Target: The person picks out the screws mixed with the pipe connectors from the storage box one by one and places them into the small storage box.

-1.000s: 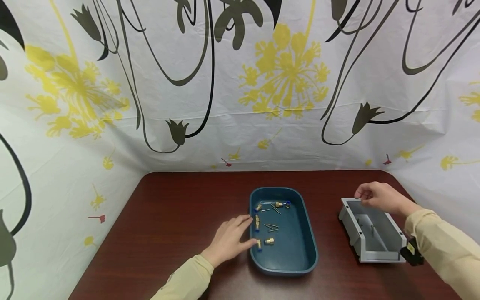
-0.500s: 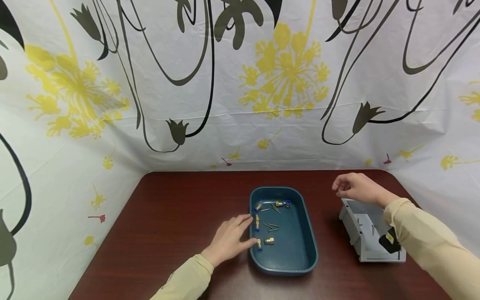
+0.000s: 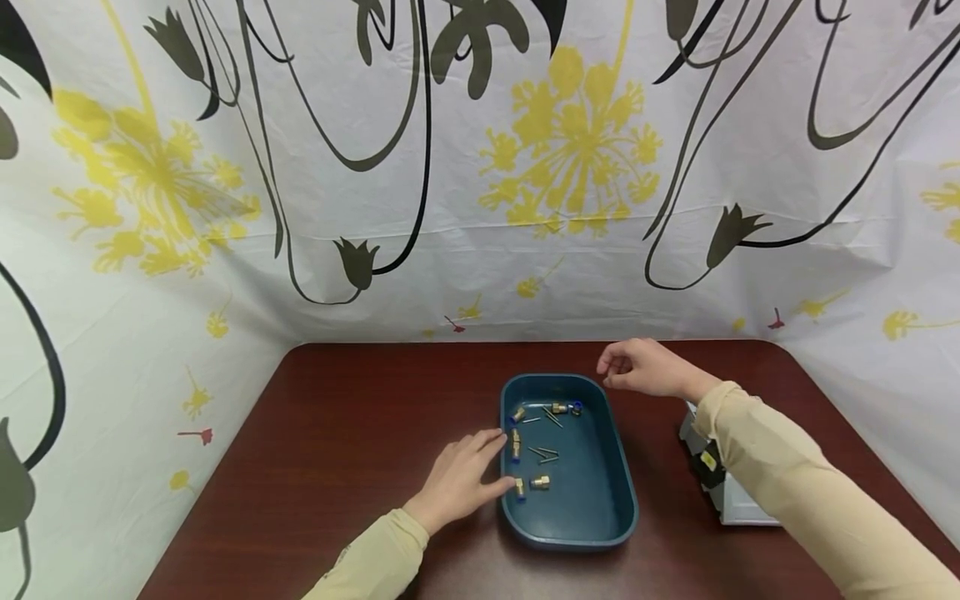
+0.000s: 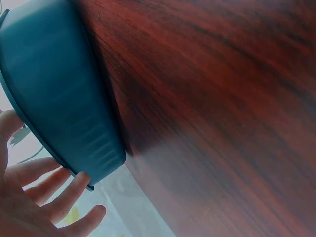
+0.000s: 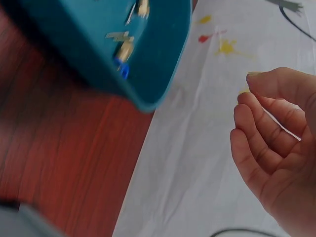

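Observation:
The left hand (image 3: 459,479) touches the left rim of a blue-green tray (image 3: 588,504), its fingers spread and fairly straight. In the left wrist view, the fingertips meet the tray's rim from outside. Inside the tray lie several brass fittings (image 3: 540,482), some with blue ends, and several thin metal screws or nails (image 3: 553,417). The right hand (image 3: 651,368) hovers beyond the tray's far right corner. Its fingers are loosely curled, and the right wrist view shows nothing held between thumb and fingers. Partly hidden under the right sleeve stands a grey box (image 3: 740,502).
A dark red-brown wooden table (image 3: 360,433) bears everything. Behind and beside it hangs a white cloth (image 3: 420,308) with flower prints. A black device (image 3: 708,462) is strapped at the right wrist, above the box.
The right hand has moved left from above the grey box to beside the tray's far corner. Its sleeve now covers much of the box. The left hand has stayed at the rim.

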{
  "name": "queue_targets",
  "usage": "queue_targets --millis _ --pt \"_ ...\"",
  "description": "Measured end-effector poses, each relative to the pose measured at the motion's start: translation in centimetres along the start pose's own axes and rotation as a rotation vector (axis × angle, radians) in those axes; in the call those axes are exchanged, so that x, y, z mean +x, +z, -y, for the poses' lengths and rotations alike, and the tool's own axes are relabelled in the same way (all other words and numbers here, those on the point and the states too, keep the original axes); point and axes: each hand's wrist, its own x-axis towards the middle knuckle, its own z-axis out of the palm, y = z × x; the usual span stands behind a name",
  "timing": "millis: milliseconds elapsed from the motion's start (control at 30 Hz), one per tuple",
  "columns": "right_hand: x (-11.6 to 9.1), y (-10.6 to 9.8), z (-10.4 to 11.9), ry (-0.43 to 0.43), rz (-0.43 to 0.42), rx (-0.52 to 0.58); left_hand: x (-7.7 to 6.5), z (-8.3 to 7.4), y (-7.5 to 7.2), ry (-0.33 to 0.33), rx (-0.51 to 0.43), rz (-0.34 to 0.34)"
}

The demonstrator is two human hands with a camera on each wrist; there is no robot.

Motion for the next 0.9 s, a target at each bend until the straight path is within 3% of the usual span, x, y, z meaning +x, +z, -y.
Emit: queue_targets --millis 500,900 --pt "3.5 5.4 1.8 -0.073 0.107 0.071 0.0 0.1 0.0 -0.005 -0.004 0.005" --pt "5.0 9.1 2.4 0.005 0.189 0.122 0.0 0.2 0.0 0.003 -0.005 0.011"
